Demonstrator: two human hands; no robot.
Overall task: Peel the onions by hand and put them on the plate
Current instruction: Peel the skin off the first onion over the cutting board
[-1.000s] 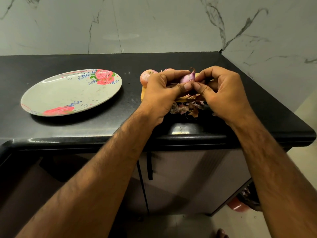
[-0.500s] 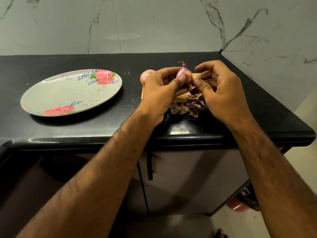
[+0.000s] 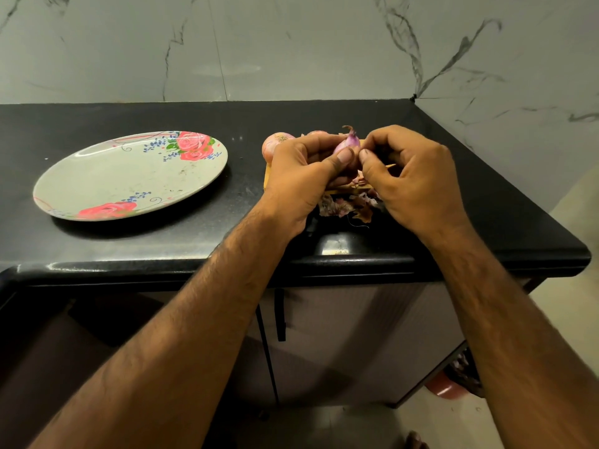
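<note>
My left hand grips a small purple onion with its curled tip pointing up. The thumb presses on the onion's front. My right hand has curled fingers, and its thumb and fingertips pinch at the onion's right side, on the skin. Both hands hover over a yellow cutting board, mostly hidden. An unpeeled pinkish onion sits on the board behind my left hand, and another onion peeks out behind my fingers. The floral plate lies to the left with no onions on it.
A pile of dry onion skins lies on the black counter below my hands. The counter's front edge runs just beyond my wrists and its right end is close to my right hand. Marble walls stand behind and to the right.
My right hand has moved back in to the onion and pinches it beside my left thumb. The onion stays upright in my left hand, slightly lowered.
</note>
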